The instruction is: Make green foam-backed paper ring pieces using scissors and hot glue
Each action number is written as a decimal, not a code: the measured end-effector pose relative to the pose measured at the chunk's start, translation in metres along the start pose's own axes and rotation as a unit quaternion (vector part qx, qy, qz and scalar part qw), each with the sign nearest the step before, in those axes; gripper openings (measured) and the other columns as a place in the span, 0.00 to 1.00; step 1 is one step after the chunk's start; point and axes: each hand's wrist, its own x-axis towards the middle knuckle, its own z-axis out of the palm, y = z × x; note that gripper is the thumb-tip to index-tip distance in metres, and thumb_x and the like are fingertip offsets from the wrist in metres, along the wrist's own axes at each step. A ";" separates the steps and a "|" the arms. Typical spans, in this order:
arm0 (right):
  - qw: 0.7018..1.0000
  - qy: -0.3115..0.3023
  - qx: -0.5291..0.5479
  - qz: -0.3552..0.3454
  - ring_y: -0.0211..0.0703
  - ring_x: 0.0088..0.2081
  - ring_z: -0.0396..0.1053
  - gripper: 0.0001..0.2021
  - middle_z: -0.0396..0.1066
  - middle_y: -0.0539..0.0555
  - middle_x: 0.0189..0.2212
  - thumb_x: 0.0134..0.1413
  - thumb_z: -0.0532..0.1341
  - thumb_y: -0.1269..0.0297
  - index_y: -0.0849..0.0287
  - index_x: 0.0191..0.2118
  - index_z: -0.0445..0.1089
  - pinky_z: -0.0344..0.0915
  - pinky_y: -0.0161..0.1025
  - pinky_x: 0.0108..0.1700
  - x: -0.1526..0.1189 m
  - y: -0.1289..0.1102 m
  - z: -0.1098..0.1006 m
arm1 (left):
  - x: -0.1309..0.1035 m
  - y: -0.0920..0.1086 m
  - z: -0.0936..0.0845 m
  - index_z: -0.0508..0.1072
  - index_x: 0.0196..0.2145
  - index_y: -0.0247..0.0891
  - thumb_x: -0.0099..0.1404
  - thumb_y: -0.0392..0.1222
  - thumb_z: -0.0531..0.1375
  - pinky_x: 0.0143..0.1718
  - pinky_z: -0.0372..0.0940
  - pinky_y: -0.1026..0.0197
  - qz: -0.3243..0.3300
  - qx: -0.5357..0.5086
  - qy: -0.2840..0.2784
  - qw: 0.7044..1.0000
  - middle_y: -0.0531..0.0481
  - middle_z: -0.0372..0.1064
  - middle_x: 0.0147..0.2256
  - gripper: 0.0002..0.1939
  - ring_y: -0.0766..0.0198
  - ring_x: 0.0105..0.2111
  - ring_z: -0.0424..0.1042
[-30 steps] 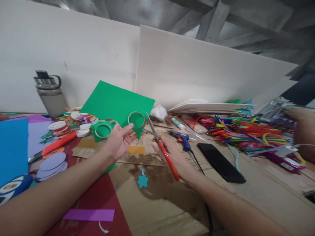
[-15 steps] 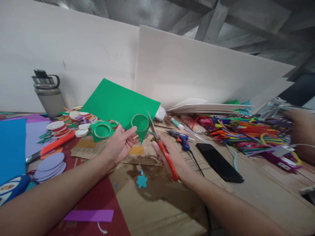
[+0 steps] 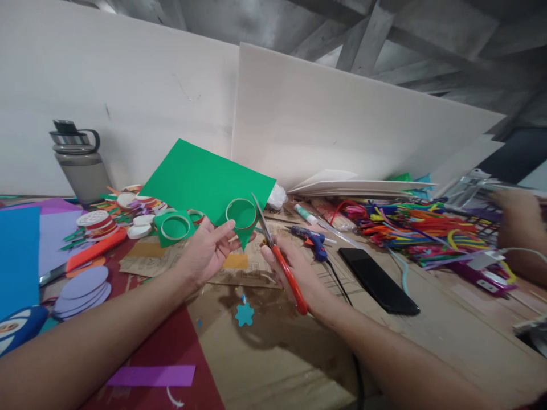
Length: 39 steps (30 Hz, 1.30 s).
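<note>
My left hand (image 3: 209,247) pinches a small green piece (image 3: 244,236) of foam or paper with a pointed lower end. A thin round ring (image 3: 228,208) with a reddish edge is on this piece. Red-handled scissors (image 3: 287,267) are gripped in my right hand (image 3: 294,265), blades upward close to the right side of the green piece. Whether the blades touch it, I cannot tell. Left of my left hand lies another green piece (image 3: 164,242) with a similar ring. Behind the hands a large green sheet (image 3: 205,171) leans against the white board.
A water bottle (image 3: 81,168), ribbon spools (image 3: 96,225) and purple discs (image 3: 83,285) are at left. Rightward lie a blue glue gun (image 3: 314,242), a black phone (image 3: 378,279) and colourful pipe cleaners (image 3: 419,225). Another person's arm (image 3: 523,228) is at far right. A teal flower shape (image 3: 245,314) lies in front.
The whole view has shifted slightly. Both hands keep almost the same pose, with the green piece and the scissors still held; little else differs.
</note>
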 end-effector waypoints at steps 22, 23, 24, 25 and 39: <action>0.999 -0.022 -0.029 -0.008 0.37 0.23 0.57 0.14 0.59 0.45 0.21 0.57 0.59 0.50 0.55 0.30 0.62 0.54 0.35 0.26 -0.002 -0.009 -0.008 | 0.004 0.003 -0.004 0.51 0.27 0.40 0.56 0.29 0.65 0.33 0.73 0.60 -0.007 -0.008 -0.008 1.000 0.58 0.67 0.24 0.22 0.70 0.24 0.70; 0.999 -0.022 -0.028 -0.004 0.37 0.23 0.57 0.14 0.59 0.45 0.20 0.57 0.59 0.50 0.55 0.30 0.62 0.54 0.35 0.25 -0.002 -0.009 -0.008 | 0.004 0.003 -0.004 0.52 0.27 0.40 0.56 0.29 0.65 0.34 0.73 0.59 -0.007 -0.008 -0.009 1.000 0.58 0.68 0.24 0.22 0.70 0.24 0.70; 0.999 -0.022 -0.029 -0.001 0.37 0.23 0.57 0.14 0.59 0.45 0.20 0.57 0.59 0.50 0.55 0.30 0.62 0.53 0.35 0.25 -0.002 -0.008 -0.008 | 0.004 0.003 -0.004 0.52 0.27 0.40 0.56 0.29 0.65 0.35 0.73 0.59 -0.009 -0.010 -0.009 1.000 0.58 0.68 0.24 0.21 0.71 0.24 0.70; 0.999 -0.020 -0.030 0.002 0.37 0.23 0.57 0.14 0.59 0.45 0.21 0.57 0.60 0.50 0.55 0.30 0.62 0.53 0.35 0.26 -0.003 -0.008 -0.008 | 0.005 0.004 -0.005 0.52 0.27 0.39 0.56 0.29 0.65 0.34 0.73 0.60 -0.012 -0.013 -0.007 1.000 0.58 0.67 0.24 0.21 0.71 0.23 0.69; 0.998 -0.056 -0.016 -0.001 0.35 0.22 0.56 0.15 0.57 0.45 0.20 0.59 0.58 0.50 0.55 0.30 0.59 0.52 0.33 0.23 -0.005 -0.013 -0.012 | 0.006 0.009 -0.004 0.50 0.27 0.40 0.53 0.25 0.64 0.24 0.67 0.69 -0.002 0.019 0.009 1.000 0.61 0.64 0.19 0.23 0.71 0.20 0.70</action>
